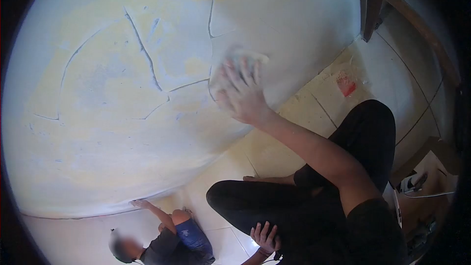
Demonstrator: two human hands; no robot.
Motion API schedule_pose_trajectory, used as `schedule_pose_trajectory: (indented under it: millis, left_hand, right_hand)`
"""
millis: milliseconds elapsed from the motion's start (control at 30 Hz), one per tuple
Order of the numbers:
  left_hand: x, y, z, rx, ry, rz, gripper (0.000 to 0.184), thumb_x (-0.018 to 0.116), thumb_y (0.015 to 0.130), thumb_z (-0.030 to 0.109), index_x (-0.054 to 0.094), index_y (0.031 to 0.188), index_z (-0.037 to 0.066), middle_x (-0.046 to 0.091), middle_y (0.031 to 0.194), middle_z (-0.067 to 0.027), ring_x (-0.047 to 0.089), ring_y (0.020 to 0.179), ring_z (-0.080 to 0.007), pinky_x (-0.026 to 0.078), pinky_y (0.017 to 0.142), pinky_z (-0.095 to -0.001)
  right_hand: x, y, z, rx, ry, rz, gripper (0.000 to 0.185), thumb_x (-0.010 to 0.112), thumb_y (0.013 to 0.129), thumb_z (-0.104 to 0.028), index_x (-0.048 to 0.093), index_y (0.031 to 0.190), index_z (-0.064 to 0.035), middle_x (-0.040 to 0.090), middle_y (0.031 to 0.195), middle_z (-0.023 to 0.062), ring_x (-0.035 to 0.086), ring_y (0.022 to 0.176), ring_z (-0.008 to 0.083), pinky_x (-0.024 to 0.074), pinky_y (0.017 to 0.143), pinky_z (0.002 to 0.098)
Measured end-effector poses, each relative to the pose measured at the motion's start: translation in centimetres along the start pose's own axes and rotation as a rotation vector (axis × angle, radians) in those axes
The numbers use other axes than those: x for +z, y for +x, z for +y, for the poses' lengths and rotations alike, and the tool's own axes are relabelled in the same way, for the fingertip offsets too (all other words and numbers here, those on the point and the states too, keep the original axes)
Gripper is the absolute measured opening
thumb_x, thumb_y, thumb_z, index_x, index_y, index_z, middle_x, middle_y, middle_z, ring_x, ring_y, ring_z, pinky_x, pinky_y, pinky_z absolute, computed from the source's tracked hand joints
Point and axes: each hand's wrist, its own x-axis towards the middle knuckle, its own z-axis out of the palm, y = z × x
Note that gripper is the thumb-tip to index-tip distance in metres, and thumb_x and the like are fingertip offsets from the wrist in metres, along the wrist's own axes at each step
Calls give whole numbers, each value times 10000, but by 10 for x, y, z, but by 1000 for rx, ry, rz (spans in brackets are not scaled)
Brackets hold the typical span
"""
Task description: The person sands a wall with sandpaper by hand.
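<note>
Pressed to the wall point(162, 132), my right hand point(243, 91) lies over a pale, flat sheet point(263, 58). Motion blurs its fingers, and most of the sheet is hidden beneath them. Around the hand the wall shows dark cracks and yellowish, bluish patches. Low in the view, my left hand point(265, 237) rests against my dark-clothed leg point(250, 203), its fingers apart and holding nothing.
Another person point(164, 248) crouches at the lower left, one hand touching the wall's base. A red-marked piece point(346, 85) lies on the tiled floor point(279, 149). An open box point(424, 186) stands at the right, below wooden furniture legs point(375, 2).
</note>
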Motion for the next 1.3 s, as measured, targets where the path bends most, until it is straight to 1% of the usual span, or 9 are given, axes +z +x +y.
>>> schedule_pose_trajectory:
  millis: [100,267,400,633,833,933,1133,1233,1300]
  left_hand:
    - [2,-2,-2,-20,22,15,389,491,806,332,676,1107,169,574,1272,-99,427,1269,-329,239,1061,-510]
    - [1,4,-2,-8,9,9,384,516,773,280,680,1099,162,570,1280,-99,410,1290,-326,233,1067,-509]
    - [-3,7,-1,-7,-1,3,384,513,774,281,683,1097,162,570,1282,-95,406,1297,-321,229,1070,-507]
    - [-1,1,0,-32,0,9,371,506,791,301,691,1083,166,568,1287,-95,403,1298,-317,226,1072,-501]
    - [-3,4,3,-26,2,-7,367,504,799,302,691,1086,168,579,1271,-94,416,1281,-316,228,1070,-496]
    - [0,6,1,-32,-9,19,365,507,798,294,690,1087,168,585,1262,-93,426,1273,-314,231,1068,-494]
    - [-1,4,1,-38,-2,17,380,524,773,280,682,1102,174,592,1257,-92,437,1270,-316,237,1069,-494]
    - [-2,6,2,-21,0,-1,379,527,783,286,676,1108,161,576,1273,-105,425,1276,-335,239,1064,-515]
    - [-6,5,0,22,-11,-23,375,520,817,304,663,1118,132,541,1307,-134,399,1286,-375,240,1054,-556]
  right_hand:
    - [-48,69,-41,-53,189,32,577,557,882,-333,449,1365,-36,279,1524,150,204,1402,433,127,1089,656]
    - [-11,20,3,-114,-42,2,566,506,916,-405,435,1412,-142,295,1533,49,242,1417,293,169,1130,570]
    - [11,-33,18,-35,-40,42,575,514,913,-403,435,1411,-126,297,1530,64,230,1418,322,172,1119,588]
    - [-45,67,-32,-41,83,60,579,525,906,-376,433,1405,-97,321,1514,88,270,1389,372,182,1095,627]
    - [2,-29,31,-119,-75,-3,618,516,907,-347,351,1448,-98,272,1535,85,269,1387,383,168,1096,636]
    - [0,-8,-3,58,37,43,615,523,902,-341,362,1440,-90,275,1533,89,262,1391,385,175,1093,636]
    - [-23,31,-13,-118,72,-24,625,569,856,-330,430,1383,-23,311,1503,175,226,1385,462,167,1063,674]
    - [18,-52,40,-144,-32,-148,603,519,910,-380,381,1439,-124,271,1537,78,203,1414,388,152,1099,637]
    - [15,-58,31,-101,-14,-112,601,509,912,-397,389,1434,-124,272,1537,74,211,1413,379,154,1101,633]
